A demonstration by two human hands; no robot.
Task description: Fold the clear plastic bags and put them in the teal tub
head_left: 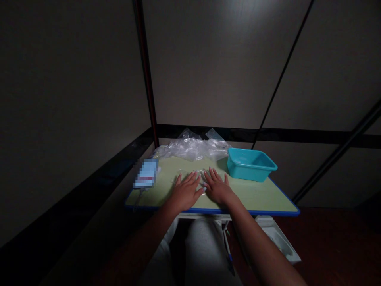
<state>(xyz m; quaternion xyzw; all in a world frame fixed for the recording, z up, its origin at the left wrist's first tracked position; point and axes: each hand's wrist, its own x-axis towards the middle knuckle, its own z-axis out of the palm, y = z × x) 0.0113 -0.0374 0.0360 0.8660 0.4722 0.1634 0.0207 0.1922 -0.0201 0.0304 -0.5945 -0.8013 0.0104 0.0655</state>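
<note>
My left hand lies flat near the middle of the table, palm down, its fingers spread. Beside it my right hand rests the same way, fingers apart, the two thumbs close together. Under and between both hands is a thin clear plastic bag, seen only in part because the hands cover much of it. Behind them, along the table's far edge, lies a crumpled heap of clear plastic bags.
A turquoise plastic basin stands at the table's back right. A blurred-out phone-like object is at the left edge. The pale green table has a blue rim. Below right, a white tray sits near the floor; walls rise behind and left.
</note>
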